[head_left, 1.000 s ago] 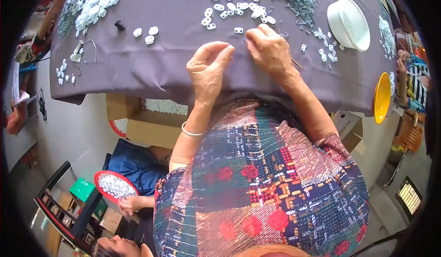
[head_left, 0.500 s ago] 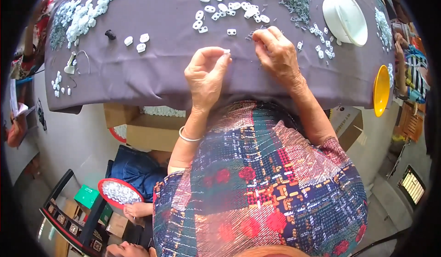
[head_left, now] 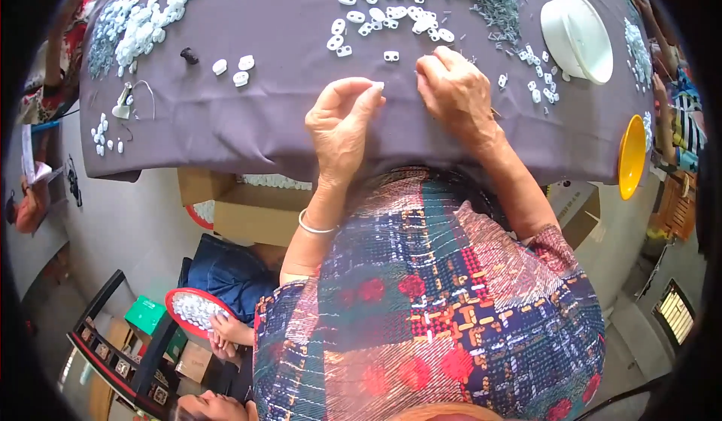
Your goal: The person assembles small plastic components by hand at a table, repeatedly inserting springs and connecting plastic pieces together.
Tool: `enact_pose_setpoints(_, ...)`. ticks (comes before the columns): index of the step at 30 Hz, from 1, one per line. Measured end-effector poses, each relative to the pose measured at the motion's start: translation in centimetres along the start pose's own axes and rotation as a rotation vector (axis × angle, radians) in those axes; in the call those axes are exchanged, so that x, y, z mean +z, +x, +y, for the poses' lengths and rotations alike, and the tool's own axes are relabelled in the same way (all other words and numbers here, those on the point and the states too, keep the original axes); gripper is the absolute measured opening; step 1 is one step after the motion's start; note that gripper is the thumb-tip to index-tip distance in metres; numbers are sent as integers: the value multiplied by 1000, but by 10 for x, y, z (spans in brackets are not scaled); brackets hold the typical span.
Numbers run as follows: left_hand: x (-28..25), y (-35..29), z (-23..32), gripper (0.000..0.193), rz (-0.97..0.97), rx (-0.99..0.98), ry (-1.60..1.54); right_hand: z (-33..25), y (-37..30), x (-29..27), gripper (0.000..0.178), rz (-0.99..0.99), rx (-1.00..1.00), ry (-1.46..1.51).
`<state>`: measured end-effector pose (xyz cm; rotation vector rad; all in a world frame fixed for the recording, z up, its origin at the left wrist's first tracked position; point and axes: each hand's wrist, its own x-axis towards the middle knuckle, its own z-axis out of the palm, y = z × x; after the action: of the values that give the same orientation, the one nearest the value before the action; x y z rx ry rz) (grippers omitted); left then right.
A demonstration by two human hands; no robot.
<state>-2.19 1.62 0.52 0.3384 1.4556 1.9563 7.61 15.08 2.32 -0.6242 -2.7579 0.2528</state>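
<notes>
My left hand is raised over the table edge, thumb and forefinger pinched on a small white plastic piece that mostly hides between the fingertips. My right hand is closed, fingers curled down near the cloth; what it holds, if anything, is hidden. Just beyond the two hands lies a single white two-hole plastic piece. Farther off is a loose group of white oval and two-hole pieces. A heap of thin grey-blue pins spreads beyond my right hand.
To the right stand a tipped white bowl, small white pieces and a yellow dish. Leftward lie a white heap, a black piece and three white ovals. Below left, another person's hands touch a red-rimmed bowl.
The whole view has shifted slightly. My right hand has turned a little, its fingers curling farther under, while my left keeps its pinch. The other person's hands have moved up over the red-rimmed bowl.
</notes>
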Motion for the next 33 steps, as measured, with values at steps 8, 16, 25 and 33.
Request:
enact_pose_setpoints(8,-5,9,4,11,46,-102,-178,-2,-8,0,9,-34,6,82)
enact_pose_setpoints(16,-1,3,8,13,46,-139,-65,-8,-7,-10,10,-11,33,337)
enact_pose_setpoints(25,-3,-10,3,11,-184,-337,-166,-15,-21,-21,13,-269,354,1211)
enact_pose_setpoints(33,11,-25,15,12,-141,-188,94,-11,-35,-27,14,-430,544,1438)
